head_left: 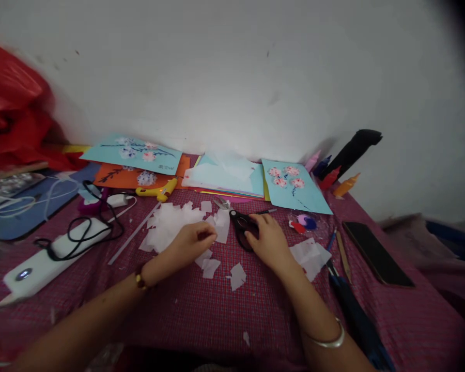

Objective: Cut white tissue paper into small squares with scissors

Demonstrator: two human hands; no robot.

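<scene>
My left hand [191, 240] rests on the red checked cloth [217, 305] with its fingers pinched on a white paper piece [221, 226] at the edge of a pile of white paper scraps [168, 223]. My right hand [267, 238] lies over the black handles of a pair of scissors [240, 223], whose blades point toward the wall; its fingers curl on the handles. More white scraps [237, 275] lie between and before my hands, and another small heap of white paper [309, 257] sits right of my right wrist.
Blue cards with paper flowers [294, 188] [134, 151], an orange card [120, 177] and a stack of coloured sheets [227, 178] line the wall. A yellow glue gun [157, 190], white power bank with black cable [42, 263], a phone [375, 251], pens [339, 253] and paint bottles [344, 185] surround the work spot.
</scene>
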